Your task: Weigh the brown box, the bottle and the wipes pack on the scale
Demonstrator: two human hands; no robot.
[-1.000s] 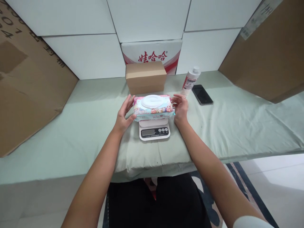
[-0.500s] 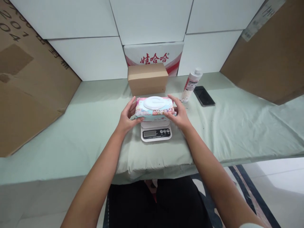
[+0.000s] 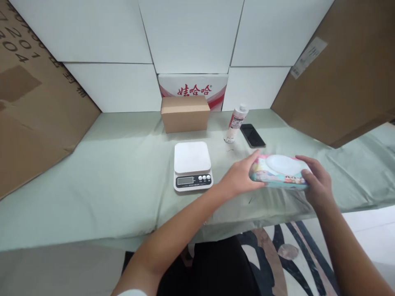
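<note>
Left hand [image 3: 242, 174] clasps the left end of a pastel pink-and-blue soft plastic pack with a white oval lid [image 3: 281, 172], thumb low on the near side; right hand [image 3: 319, 181] grips its other end, thumb near the top edge. Cannot tell whether the base touches the tabletop covered in pale green cloth [image 3: 108, 185].

Left to right: tall brown cardboard panel with black print [image 3: 37, 115]; small plain brown cardboard box [image 3: 185, 119], set back; in front of it, white plastic digital scale with a dark control panel [image 3: 193, 164], the left forearm close by its near right corner; white cylindrical bottle with a red-and-white label [image 3: 236, 123], standing; black rectangular phone [image 3: 253, 135], lying flat. Pack is right of the scale, nearer the front than the phone. Large brown cardboard panel with a white label [image 3: 339, 82] at far right.

Risks, my judgement: uneven squeezing could buckle the soft pack and let one end slip; a low leftward sweep of the forearm could nudge the scale; a stray knuckle could topple the bottle.
</note>
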